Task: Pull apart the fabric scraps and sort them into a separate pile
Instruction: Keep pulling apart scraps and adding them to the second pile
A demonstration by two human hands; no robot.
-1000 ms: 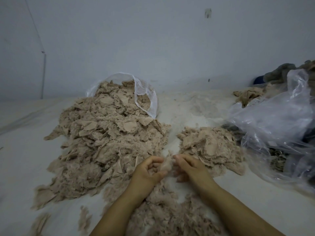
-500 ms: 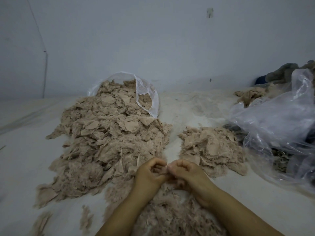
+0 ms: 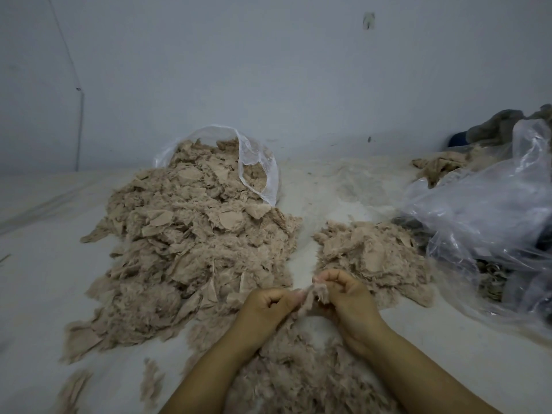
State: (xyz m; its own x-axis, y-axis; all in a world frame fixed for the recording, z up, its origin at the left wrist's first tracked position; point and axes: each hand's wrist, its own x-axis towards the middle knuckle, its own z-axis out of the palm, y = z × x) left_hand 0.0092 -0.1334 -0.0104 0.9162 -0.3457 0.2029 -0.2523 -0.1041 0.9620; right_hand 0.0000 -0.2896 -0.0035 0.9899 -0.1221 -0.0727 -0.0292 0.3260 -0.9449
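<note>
The person's left hand (image 3: 268,304) and right hand (image 3: 343,297) are close together, and both pinch the same small fluffy scrap (image 3: 313,295) with curled fingers. The scrap is held up just above the white table (image 3: 44,294), between the big pile (image 3: 194,249) on the left and the small pile (image 3: 373,258) on the right.

What could go wrong? The scrap looks soft and hairy, so it may tear into tiny bits and not come apart in two neat pieces. Loose fluff could drop on the fluffy heap (image 3: 298,383) under the arms and get lost in it. If the hands pull too fast, one piece could fly off into the wrong pile (the two piles sit quite near each other, with only a thin bare strip between them).

There is not much room. The right hand is just beside the small pile, and a wide elbow swing could push it. The crinkly plastic bag (image 3: 493,219) lies right next to that pile on the far right, so pieces thrown too far could land on it. The other clear bag (image 3: 257,162) sits at the back of the big pile. The most open space is on the far left of the table
</note>
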